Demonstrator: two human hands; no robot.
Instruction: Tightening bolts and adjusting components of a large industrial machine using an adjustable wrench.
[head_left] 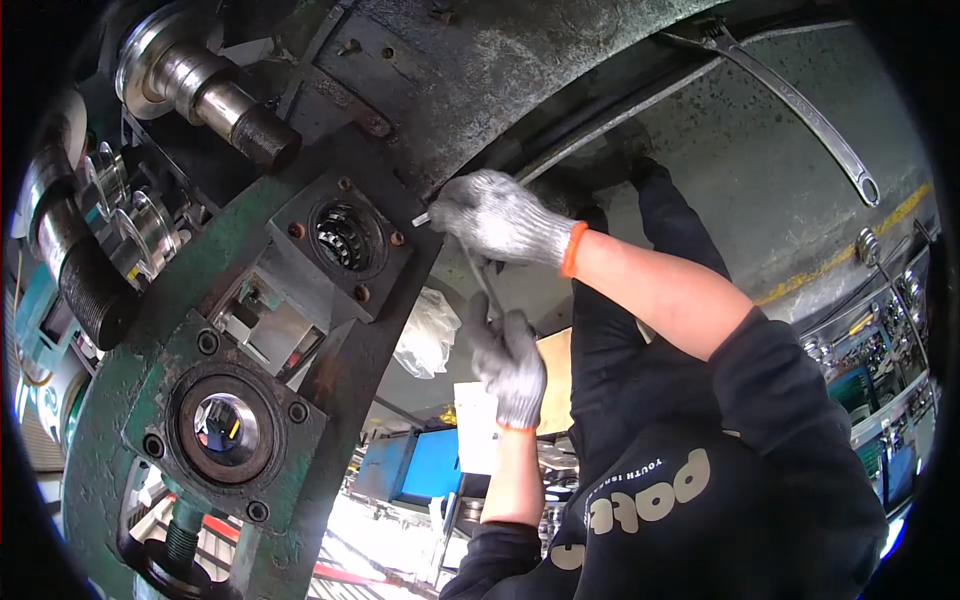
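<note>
Both my hands wear grey knit gloves with orange cuffs. My right hand [495,215] is closed at the edge of the dark machine block [375,285]. A short bright metal tip [421,220] pokes out from its fingers toward that block. Below the same hand, a slim grey metal rod [474,268] slants down to my left hand [512,368], whose fingers are closed around its lower end. Whether tip and rod are one bent piece is hidden by the right glove. The block has a round bore with a toothed part inside and several screw holes around it.
A green machine frame [105,480] fills the left, with a second flanged bore [228,430]. Threaded shafts [235,110] stand at upper left. A long wrench [800,105] lies at upper right. A plastic bag [428,335], blue box [432,463] and tool racks [880,370] are around.
</note>
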